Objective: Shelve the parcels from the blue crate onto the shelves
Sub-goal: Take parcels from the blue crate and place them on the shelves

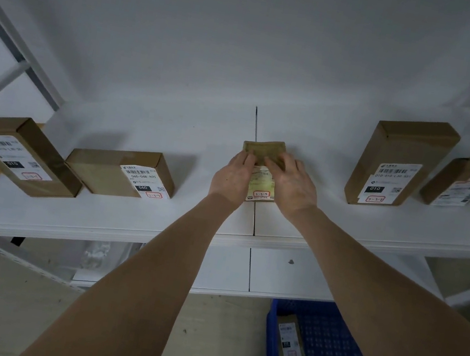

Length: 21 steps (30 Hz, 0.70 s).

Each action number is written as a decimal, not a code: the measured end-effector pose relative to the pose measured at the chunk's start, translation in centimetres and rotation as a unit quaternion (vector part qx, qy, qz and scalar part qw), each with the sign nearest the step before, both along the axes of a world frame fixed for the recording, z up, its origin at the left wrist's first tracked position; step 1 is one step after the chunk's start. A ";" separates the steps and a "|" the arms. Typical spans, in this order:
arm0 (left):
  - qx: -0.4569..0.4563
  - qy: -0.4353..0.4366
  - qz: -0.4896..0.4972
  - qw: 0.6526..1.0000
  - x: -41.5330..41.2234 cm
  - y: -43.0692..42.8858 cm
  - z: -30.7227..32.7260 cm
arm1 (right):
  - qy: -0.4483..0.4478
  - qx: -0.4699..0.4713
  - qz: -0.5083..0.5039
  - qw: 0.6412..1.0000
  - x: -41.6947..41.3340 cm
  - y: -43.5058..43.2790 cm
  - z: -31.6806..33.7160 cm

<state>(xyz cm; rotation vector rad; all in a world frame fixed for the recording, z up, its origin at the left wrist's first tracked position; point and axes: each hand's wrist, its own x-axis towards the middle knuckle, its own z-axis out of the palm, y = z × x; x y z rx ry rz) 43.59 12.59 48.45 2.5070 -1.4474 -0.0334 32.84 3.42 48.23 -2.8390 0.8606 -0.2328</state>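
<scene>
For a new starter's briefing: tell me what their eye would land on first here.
First, the left hand and right hand reaching up at mid-shelf, holding a small parcel between them on the white shelf. Next, the brown labelled boxes spaced along that shelf on either side, and the blue crate low at the right with parcels in it.

Dim, cool, flat light. A soft shadow sits beside the box [120, 171] left of the left hand [232, 177]. The parcel [261, 186] between it and the right hand [292, 184] looks blurry. Uprights [15, 45] bow at the frame edges, and the blue crate [334, 336] below the right hand is murky.
</scene>
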 end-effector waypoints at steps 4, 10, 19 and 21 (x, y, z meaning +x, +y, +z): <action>0.006 0.001 -0.001 1.000 -0.8 0.8 0.6 | -0.021 0.002 -0.001 1.000 -0.7 0.3 0.4; -0.122 -0.045 -0.042 0.991 -4.1 1.9 0.0 | -0.051 -0.001 -0.066 0.997 -4.5 1.8 -0.1; 0.024 0.016 -0.131 0.991 -14.5 -0.6 -5.0 | -0.001 0.021 -0.136 0.991 -16.2 1.6 -5.1; 0.114 0.037 -0.126 0.985 -16.7 -1.2 -6.8 | 0.036 0.036 -0.142 0.989 -19.1 0.9 -6.9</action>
